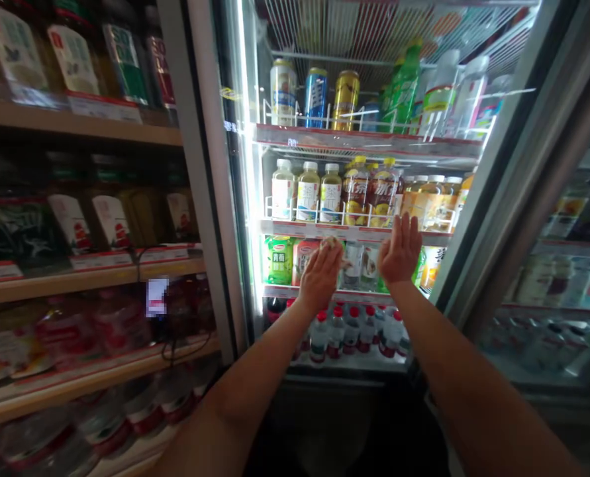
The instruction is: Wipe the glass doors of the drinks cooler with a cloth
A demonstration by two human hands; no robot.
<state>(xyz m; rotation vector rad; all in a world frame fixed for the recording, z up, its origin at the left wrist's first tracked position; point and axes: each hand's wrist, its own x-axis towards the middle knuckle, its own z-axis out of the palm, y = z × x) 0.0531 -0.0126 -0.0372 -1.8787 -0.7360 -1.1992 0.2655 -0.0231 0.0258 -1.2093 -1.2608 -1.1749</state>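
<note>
Both my arms reach into an open drinks fridge. My left hand is curled around the top of a bottle with a pale cap on the third shelf. My right hand is held up flat with its fingers stretched out, palm toward the bottles on that same shelf, holding nothing. Green-labelled and pink-labelled drinks stand to the left of my left hand.
Upper shelves hold cans and yellow-capped bottles. Red-capped water bottles fill the bottom shelf. The open glass door stands at the right. Wooden shelves of packaged goods and bottles are at the left.
</note>
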